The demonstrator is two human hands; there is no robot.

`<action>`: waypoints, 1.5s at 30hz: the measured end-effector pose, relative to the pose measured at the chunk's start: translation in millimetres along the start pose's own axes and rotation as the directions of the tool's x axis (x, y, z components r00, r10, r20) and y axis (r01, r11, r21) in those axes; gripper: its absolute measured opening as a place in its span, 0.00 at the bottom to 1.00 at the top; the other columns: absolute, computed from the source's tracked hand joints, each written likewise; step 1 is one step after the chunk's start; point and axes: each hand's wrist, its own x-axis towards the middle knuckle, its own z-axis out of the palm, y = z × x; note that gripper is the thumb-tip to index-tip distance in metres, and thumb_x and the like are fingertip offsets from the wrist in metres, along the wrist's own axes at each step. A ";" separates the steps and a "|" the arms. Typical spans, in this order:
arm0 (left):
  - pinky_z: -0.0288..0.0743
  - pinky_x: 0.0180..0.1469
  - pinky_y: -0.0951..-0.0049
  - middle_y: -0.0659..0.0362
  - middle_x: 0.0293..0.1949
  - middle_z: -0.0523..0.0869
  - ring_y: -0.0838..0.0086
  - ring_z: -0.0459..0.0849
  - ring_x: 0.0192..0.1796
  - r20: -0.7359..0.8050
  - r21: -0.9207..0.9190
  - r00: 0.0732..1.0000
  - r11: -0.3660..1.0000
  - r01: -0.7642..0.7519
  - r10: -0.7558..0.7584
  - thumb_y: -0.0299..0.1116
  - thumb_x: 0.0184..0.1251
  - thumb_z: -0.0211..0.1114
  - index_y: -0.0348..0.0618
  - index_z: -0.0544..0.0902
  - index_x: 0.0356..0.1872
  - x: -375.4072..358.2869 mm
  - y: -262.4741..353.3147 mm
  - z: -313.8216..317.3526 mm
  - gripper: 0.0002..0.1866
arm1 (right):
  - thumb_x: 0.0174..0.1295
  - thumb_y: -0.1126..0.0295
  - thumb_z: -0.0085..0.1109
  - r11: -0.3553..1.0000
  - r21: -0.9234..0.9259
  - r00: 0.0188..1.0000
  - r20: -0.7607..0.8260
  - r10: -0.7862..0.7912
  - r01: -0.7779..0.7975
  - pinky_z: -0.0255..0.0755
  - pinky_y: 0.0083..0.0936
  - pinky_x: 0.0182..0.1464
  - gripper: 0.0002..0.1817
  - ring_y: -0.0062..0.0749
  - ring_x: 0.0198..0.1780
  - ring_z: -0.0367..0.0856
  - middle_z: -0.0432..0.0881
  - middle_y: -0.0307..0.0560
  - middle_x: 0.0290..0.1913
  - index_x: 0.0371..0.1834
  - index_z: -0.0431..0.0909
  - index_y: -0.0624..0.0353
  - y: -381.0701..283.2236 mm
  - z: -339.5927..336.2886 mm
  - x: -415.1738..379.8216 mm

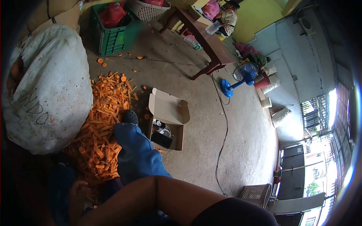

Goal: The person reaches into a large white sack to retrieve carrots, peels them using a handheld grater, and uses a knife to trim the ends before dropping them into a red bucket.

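A bare right arm with a dark sleeve crosses the bottom of the head view, bent at the elbow. In the shade at lower left, my right hand (pixel 78 193) is beside the near end of a heap of orange carrot scraps (pixel 107 113), strips and round slices. Its fingers look curled; what they hold, if anything, is too dark to make out. My left hand does not show. Left of the heap stands a bulging white woven sack (pixel 52 90), with orange showing at its opening. My blue-trousered knee (pixel 139 150) and a dark clog (pixel 131 117) are at the heap's right side.
An open cardboard box (pixel 177 132) holding a dark phone-like object lies right of my foot. Farther off are a green crate (pixel 111 41), a brown wooden table (pixel 201 37), a blue fan (pixel 241 77) and a seated person (pixel 228 19). A cable (pixel 225 135) runs along the floor.
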 end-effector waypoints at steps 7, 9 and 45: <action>0.67 0.33 0.81 0.58 0.27 0.73 0.76 0.73 0.31 -0.015 0.100 0.989 0.984 -0.144 0.147 0.36 0.57 0.52 0.40 0.71 0.37 12.4 -53.0 -17.7 0.11 | 0.41 0.71 0.61 0.949 -0.051 0.899 -0.339 0.277 -0.312 0.68 0.23 0.36 0.18 0.30 0.36 0.74 0.76 0.51 0.35 0.36 0.73 0.67 -64.0 -3.2 -25.2; 0.67 0.35 0.78 0.56 0.29 0.74 0.73 0.74 0.32 0.018 0.185 0.944 0.927 -0.327 0.329 0.37 0.57 0.52 0.39 0.71 0.36 7.3 -25.2 -9.3 0.12 | 0.46 0.71 0.58 0.971 -0.062 0.706 -0.697 0.123 -0.230 0.69 0.21 0.34 0.11 0.31 0.34 0.76 0.77 0.52 0.30 0.28 0.75 0.69 -95.6 13.7 -27.6; 0.68 0.39 0.76 0.57 0.34 0.75 0.75 0.74 0.37 0.087 0.499 0.966 0.829 -0.253 0.243 0.41 0.62 0.46 0.39 0.69 0.45 34.5 33.2 -1.7 0.17 | 0.54 0.68 0.48 0.276 -0.090 -0.086 -0.821 -0.565 -0.957 0.61 0.13 0.26 0.10 0.16 0.22 0.67 0.73 0.37 0.22 0.30 0.73 0.65 -190.7 -26.5 -80.0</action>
